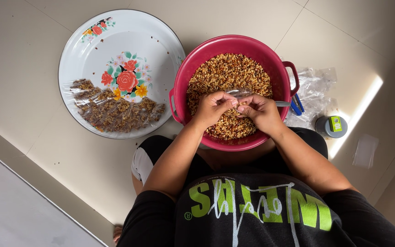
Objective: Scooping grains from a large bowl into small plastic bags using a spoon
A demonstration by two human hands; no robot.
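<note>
Small clear plastic bag (239,93) is pinched between left hand (212,109) and right hand (260,112), held together over red basin (193,68) of brown granules (227,71). Basin is set on beige tiled floor (19,68). White floral tray (161,50) with filled packets (115,112) is placed beside it; sunlight strip is seen at right.

A home floor — pale glossy floor tiles (33,55) fill the frame. A flowered enamel tray (115,36) upper left and a red plastic basin (234,45) at centre — household ware — sit directly on them.
</note>
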